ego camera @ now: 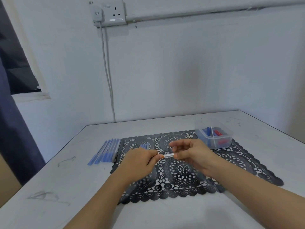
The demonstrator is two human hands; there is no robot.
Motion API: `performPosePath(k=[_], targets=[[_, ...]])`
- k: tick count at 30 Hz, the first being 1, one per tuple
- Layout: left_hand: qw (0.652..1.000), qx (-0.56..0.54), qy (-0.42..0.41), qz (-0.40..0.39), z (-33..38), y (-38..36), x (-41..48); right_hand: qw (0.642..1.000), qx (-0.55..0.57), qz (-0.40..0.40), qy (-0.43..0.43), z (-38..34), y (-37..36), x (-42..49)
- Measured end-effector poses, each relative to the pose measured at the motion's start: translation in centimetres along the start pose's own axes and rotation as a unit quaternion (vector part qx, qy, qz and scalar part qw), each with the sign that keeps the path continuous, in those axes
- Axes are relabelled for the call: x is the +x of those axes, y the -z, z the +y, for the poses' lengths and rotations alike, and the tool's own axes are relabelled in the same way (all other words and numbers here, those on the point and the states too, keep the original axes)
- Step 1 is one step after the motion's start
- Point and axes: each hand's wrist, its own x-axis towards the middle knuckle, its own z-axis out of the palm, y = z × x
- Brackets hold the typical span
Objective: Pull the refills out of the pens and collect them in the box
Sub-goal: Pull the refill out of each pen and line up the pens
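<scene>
Head view: the left hand (139, 160) and right hand (192, 154) each pinch one end of a clear pen (168, 155) above the black lace mat (189, 169); blue-capped pens (105, 152) lie in a row at the mat's left; the clear box (213, 134), far right, holds blue and red pieces.

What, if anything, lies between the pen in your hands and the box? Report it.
Nothing visible. Both the left hand and right hand hold the pen above the mat; the open box stands to the far right, with only bare mat between.
</scene>
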Motion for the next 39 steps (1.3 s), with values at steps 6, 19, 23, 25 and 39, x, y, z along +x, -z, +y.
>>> performPosePath(k=[6, 19, 23, 25, 39], targets=[[1.000, 0.004, 0.010, 0.002, 0.08, 0.30, 0.03, 0.998, -0.006, -0.005, -0.069, -0.10, 0.11, -0.01], [0.999, 0.019, 0.012, 0.024, -0.22, 0.60, -0.12, 0.999, -0.010, 0.017, -0.025, -0.10, 0.21, -0.13], [0.999, 0.014, 0.005, 0.043, -0.18, 0.60, -0.22, 0.998, 0.056, 0.007, -0.031, -0.06, 0.24, 0.11], [0.998, 0.024, -0.008, 0.054, -0.26, 0.48, -0.21, 0.997, 0.072, 0.001, -0.035, -0.01, 0.25, 0.19], [0.996, 0.007, -0.019, 0.088, -0.44, 0.50, -0.15, 0.988, 0.055, -0.105, -0.095, -0.41, 0.17, -0.28]])
